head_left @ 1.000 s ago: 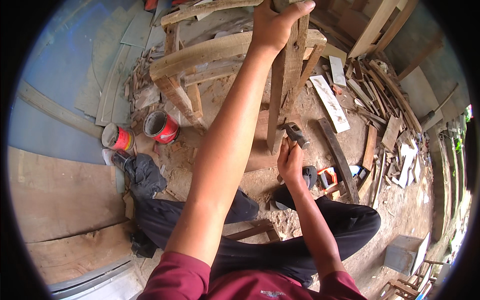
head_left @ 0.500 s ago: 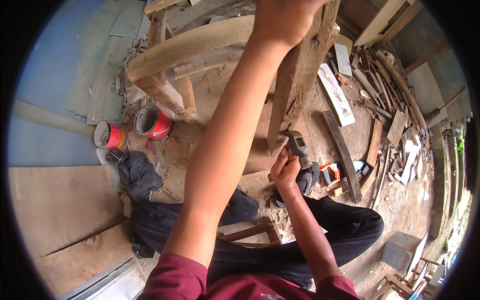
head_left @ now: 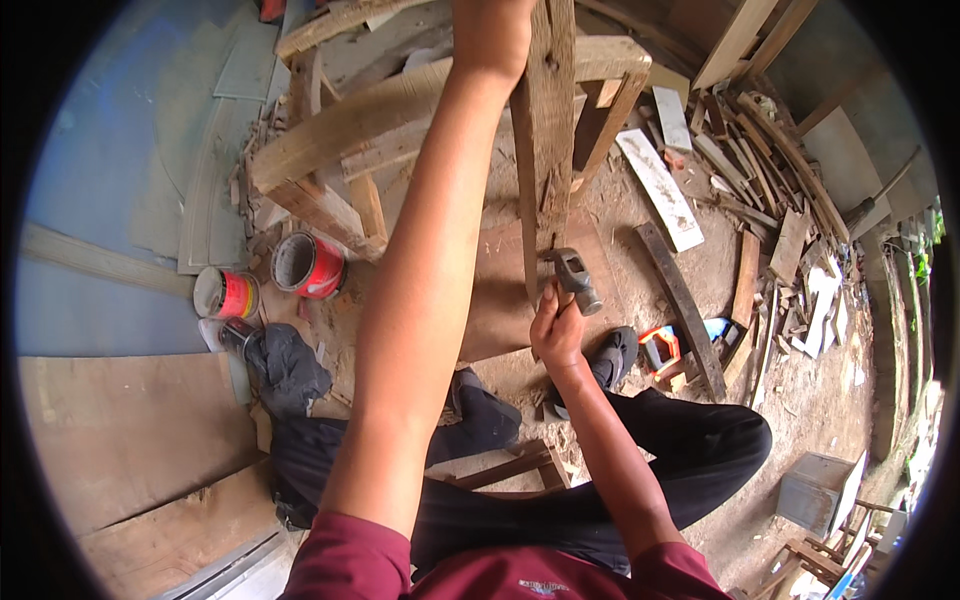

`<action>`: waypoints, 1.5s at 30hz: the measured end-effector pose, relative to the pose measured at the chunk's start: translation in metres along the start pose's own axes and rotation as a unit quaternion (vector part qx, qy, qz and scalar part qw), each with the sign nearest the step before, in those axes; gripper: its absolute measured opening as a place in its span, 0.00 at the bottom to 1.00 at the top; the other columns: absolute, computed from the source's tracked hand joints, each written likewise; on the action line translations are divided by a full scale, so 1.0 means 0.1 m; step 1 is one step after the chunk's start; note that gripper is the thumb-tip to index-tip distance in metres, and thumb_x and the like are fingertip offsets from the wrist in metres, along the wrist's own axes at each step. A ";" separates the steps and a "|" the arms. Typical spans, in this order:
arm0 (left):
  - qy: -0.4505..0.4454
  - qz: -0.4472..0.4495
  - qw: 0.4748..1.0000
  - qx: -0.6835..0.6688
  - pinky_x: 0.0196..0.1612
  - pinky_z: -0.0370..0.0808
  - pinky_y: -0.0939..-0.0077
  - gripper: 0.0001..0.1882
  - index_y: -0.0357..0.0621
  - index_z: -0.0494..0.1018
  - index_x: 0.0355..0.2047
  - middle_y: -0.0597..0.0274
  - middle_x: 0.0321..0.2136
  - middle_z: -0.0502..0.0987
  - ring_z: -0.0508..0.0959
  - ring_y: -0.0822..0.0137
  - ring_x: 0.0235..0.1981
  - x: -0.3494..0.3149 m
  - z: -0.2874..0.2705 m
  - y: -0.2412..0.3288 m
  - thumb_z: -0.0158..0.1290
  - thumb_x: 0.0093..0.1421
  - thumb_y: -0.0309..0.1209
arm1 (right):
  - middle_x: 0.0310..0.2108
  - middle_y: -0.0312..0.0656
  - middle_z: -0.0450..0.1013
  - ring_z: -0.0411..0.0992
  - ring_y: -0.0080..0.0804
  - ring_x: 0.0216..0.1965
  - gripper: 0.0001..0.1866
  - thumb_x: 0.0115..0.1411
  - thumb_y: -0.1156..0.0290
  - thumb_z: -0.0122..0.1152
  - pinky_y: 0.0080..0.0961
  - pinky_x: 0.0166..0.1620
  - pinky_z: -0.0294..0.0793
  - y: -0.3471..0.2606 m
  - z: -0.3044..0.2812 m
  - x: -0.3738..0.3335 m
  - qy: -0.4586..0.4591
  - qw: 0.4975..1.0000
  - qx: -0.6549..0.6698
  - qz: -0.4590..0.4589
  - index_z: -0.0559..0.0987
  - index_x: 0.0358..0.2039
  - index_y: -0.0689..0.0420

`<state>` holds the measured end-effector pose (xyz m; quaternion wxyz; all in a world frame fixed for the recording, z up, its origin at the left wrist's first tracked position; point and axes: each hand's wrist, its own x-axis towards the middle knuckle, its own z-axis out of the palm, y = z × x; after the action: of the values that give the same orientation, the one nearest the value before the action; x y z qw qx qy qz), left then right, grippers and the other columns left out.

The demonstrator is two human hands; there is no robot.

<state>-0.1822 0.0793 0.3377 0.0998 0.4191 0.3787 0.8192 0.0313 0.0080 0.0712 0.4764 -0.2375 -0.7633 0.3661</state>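
At the top edge, my left hand (head_left: 492, 40) grips the upper part of a rough, weathered wooden beam (head_left: 548, 130); its fingers are mostly out of sight. The beam slants down toward me, its lower end near my right hand (head_left: 560, 328). That hand is closed around the handle of a claw hammer (head_left: 574, 275). The hammer's metal head lies against or right beside the beam's lower end, claw side toward the wood. Whether a nail sits under the claw, I cannot tell. Behind the beam stands a wooden frame (head_left: 350, 115) with a curved rail.
Two red paint cans (head_left: 310, 265) stand at the left near a dark plastic bag (head_left: 288, 368). On the right lie a dark wooden strip (head_left: 680, 305), an orange-handled saw (head_left: 660, 350), a white board (head_left: 662, 190) and a heap of scrap wood (head_left: 770, 170). A brown sheet (head_left: 490, 270) lies beneath the beam.
The beam has swung left at its top and stands more upright, my left hand moving left with it. The hammer and right hand have shifted slightly left and up.
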 end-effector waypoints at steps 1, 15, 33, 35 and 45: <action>-0.018 0.001 1.000 -0.012 0.51 0.71 0.73 0.25 0.33 0.77 0.48 0.60 0.42 0.79 0.76 0.69 0.44 0.02 -0.03 -0.02 0.63 0.57 0.40 | 0.33 0.55 0.69 0.69 0.55 0.31 0.07 0.61 0.79 0.52 0.43 0.35 0.69 -0.03 -0.01 0.02 -0.017 1.000 0.011 0.014 0.72 0.40 0.63; -0.049 0.044 0.998 0.001 0.46 0.72 0.74 0.23 0.37 0.77 0.44 0.64 0.38 0.79 0.76 0.72 0.40 -0.29 0.20 0.30 0.65 0.55 0.40 | 0.23 0.55 0.72 0.74 0.53 0.25 0.11 0.70 0.68 0.50 0.42 0.28 0.69 -0.55 -0.62 0.26 -0.121 0.976 0.014 0.180 0.67 0.44 0.63; -0.043 0.019 0.999 -0.024 0.53 0.70 0.73 0.21 0.34 0.78 0.48 0.59 0.44 0.81 0.77 0.68 0.46 -0.02 -0.24 0.16 0.59 0.60 0.38 | 0.24 0.49 0.71 0.72 0.44 0.21 0.08 0.68 0.74 0.50 0.35 0.25 0.68 -0.26 -0.27 0.08 -0.123 0.982 0.084 0.112 0.68 0.45 0.61; -0.037 0.020 0.999 -0.022 0.52 0.70 0.74 0.21 0.33 0.78 0.47 0.59 0.42 0.81 0.77 0.68 0.46 0.00 -0.29 0.12 0.59 0.59 0.38 | 0.25 0.47 0.71 0.72 0.41 0.22 0.06 0.67 0.75 0.50 0.34 0.27 0.68 -0.24 -0.21 0.10 -0.112 0.985 0.090 0.097 0.70 0.43 0.61; 0.041 0.072 0.997 0.002 0.53 0.71 0.72 0.20 0.33 0.78 0.46 0.59 0.43 0.80 0.78 0.68 0.45 0.05 -0.35 0.05 0.62 0.57 0.35 | 0.23 0.39 0.65 0.63 0.29 0.23 0.05 0.68 0.74 0.51 0.28 0.27 0.63 -0.14 0.02 0.13 -0.022 0.999 -0.009 -0.025 0.70 0.37 0.62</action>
<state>-0.2118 0.0591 0.3320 0.0238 0.4113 0.3531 0.8400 0.0240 0.0080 0.0889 0.4665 -0.2145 -0.7827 0.3518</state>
